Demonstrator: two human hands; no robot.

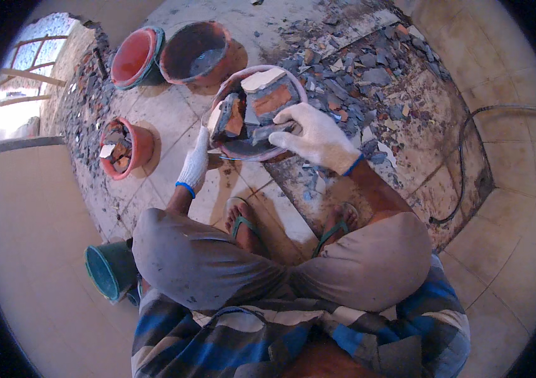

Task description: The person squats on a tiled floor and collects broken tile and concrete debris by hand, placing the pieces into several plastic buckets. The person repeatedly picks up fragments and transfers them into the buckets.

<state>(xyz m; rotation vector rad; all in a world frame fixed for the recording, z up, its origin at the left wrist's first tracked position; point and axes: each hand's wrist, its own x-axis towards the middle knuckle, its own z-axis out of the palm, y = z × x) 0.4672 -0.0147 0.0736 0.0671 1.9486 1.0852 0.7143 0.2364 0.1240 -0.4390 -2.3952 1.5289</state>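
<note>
A round pinkish-red bucket [254,157] stands in front of me with large broken chunks of tile and mortar [272,99] inside. My left hand [195,165], in a white knitted glove with a blue cuff, grips the bucket's left side; its fingertips are partly hidden by the rim. Over the bucket's near right part, my right hand [318,133], gloved the same way, pinches a grey mortar piece [268,131] between thumb and fingers. Another chunk with a reddish broken face [234,120] leans at the left inside the bucket.
Broken grey rubble [375,75] covers the floor ahead and right. Two buckets, one red [134,58] and one dark inside [195,53], stand at the far left. A rubble-filled bucket [137,150] is nearer, and a green bucket [110,271] lies beside my left knee. A hose [463,138] runs along the right.
</note>
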